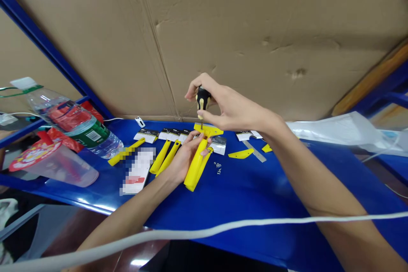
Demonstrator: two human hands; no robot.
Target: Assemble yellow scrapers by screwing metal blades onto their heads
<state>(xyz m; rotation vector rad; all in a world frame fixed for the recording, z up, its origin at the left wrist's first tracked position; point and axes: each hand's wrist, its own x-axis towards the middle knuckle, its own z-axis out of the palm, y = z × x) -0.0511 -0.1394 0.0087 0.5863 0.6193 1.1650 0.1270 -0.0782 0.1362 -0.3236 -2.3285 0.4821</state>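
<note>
My left hand (184, 157) is closed around a yellow plastic scraper-like tool (195, 165), near its wide head. The tool's handle points down toward me, and a second yellow handle-shaped part lies alongside it. Above, my right hand (228, 104) grips a screwdriver (203, 98) with a black and pale yellow handle. Its shaft points down, with the tip at the tool's yellow head (214, 130); whether it sits in a screw is too small to tell. Small metal screws and nuts (217, 166) lie on the blue table just right of the tool.
On the blue table (255, 195), yellow handles (161, 157) and printed cards lie left. A yellow plate (241, 153) and metal strip (255, 151) lie right. A water bottle (73, 119) and plastic cup (60, 161) stand far left. A white cable (204, 233) crosses the foreground; cardboard (248, 29) rises behind.
</note>
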